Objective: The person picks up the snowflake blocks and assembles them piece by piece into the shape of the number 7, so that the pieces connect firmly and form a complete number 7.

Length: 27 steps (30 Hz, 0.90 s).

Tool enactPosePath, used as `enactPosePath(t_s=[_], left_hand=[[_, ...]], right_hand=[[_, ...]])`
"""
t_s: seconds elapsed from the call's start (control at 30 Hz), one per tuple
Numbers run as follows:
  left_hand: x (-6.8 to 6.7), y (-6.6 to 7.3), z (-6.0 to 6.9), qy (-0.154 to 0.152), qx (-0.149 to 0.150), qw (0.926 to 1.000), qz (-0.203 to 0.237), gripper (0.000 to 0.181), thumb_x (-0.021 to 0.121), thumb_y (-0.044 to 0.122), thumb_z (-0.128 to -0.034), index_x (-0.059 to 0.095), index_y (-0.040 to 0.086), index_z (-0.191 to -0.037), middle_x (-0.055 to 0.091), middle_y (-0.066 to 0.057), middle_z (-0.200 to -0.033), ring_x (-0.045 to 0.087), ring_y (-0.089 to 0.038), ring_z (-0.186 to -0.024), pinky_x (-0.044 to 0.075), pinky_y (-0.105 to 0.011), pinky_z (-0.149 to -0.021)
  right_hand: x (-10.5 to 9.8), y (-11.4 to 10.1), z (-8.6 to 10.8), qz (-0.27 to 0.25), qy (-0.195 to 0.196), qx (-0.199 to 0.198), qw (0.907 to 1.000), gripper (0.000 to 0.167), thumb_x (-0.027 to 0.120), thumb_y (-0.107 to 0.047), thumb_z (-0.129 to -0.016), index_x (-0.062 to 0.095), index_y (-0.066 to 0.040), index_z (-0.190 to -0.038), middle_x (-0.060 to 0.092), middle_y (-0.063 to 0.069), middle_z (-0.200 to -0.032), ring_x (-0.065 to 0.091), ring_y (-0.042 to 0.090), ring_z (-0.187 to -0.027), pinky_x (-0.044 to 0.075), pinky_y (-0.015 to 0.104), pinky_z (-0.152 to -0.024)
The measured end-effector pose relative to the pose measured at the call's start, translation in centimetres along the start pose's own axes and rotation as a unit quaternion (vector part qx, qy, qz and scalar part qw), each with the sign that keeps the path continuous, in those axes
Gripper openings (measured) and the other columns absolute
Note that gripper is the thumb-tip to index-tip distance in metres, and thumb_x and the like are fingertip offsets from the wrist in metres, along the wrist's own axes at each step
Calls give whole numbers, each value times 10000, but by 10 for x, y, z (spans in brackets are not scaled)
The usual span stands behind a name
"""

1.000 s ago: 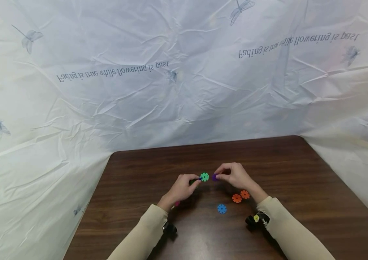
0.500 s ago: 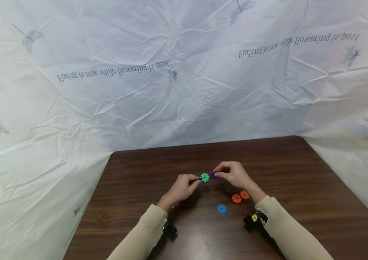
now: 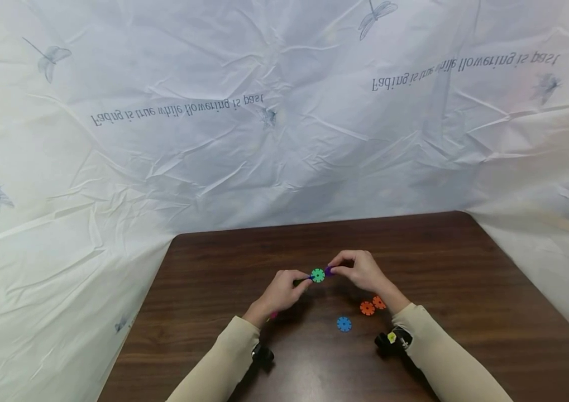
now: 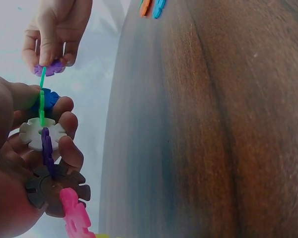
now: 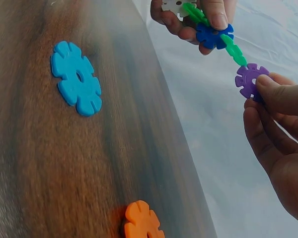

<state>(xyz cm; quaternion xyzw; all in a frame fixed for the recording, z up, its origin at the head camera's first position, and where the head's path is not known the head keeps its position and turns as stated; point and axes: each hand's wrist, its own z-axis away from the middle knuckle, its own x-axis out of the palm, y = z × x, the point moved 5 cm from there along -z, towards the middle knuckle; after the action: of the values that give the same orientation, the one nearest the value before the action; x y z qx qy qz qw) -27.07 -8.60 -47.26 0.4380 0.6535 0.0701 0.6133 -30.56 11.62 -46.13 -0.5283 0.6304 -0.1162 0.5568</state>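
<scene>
My left hand [image 3: 280, 289] pinches a blue notched disc [image 5: 214, 36] in a chain of linked discs. A green disc [image 3: 318, 275] stands out from its far end. Down the chain in the left wrist view are a white disc [image 4: 36, 134], a dark purple one [image 4: 47, 148], a dark grey one [image 4: 53, 189] and a pink one [image 4: 76, 216]. Between thumb and fingers my right hand [image 3: 363, 271] holds a purple disc [image 5: 249, 81], whose edge meets the green disc's edge; whether the slots interlock I cannot tell.
On the brown table [image 3: 214, 335], a blue disc [image 3: 344, 324] lies in front of the hands. Two orange discs, one nearer the middle [image 3: 367, 308] and one by the right wrist [image 3: 378, 302], lie to its right. White printed sheeting [image 3: 284, 167] stands behind.
My right hand has moved slightly left with the purple disc, closing the gap to the green disc. My left hand has stayed nearly still.
</scene>
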Motion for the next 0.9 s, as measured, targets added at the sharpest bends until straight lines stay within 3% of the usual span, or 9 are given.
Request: enactPosePath(t_s=[0.13,0.4,0.9], left_hand=[[1,1,0,22,83,10000,-17,205,613,198,-969,755,65,-1034,742,-41,-989,640,-58,-806,553,-292,-726],[1,2,0,-78,252,9996,37,218,600,200,-978,761,61,-1025,739,-26,-934,615,-33,-729,503,-190,-656],[0,3,3,-260,363,9989,112,242,570,176,-993,752,18,-1011,735,-106,-909,548,-29,-655,469,-189,-622]], right_hand=[[2,0,0,16,5,-103,9999,89,719,-160,-886,743,-242,-909,711,-81,-891,646,75,-805,532,271,-693],[4,-3,-2,116,15,-198,9997,142,732,-101,-866,748,-239,-894,704,-80,-911,651,93,-844,541,278,-727],[12,-5,-1,146,33,-336,9993,140,740,-96,-856,727,-234,-869,699,-64,-892,653,98,-818,541,265,-709]])
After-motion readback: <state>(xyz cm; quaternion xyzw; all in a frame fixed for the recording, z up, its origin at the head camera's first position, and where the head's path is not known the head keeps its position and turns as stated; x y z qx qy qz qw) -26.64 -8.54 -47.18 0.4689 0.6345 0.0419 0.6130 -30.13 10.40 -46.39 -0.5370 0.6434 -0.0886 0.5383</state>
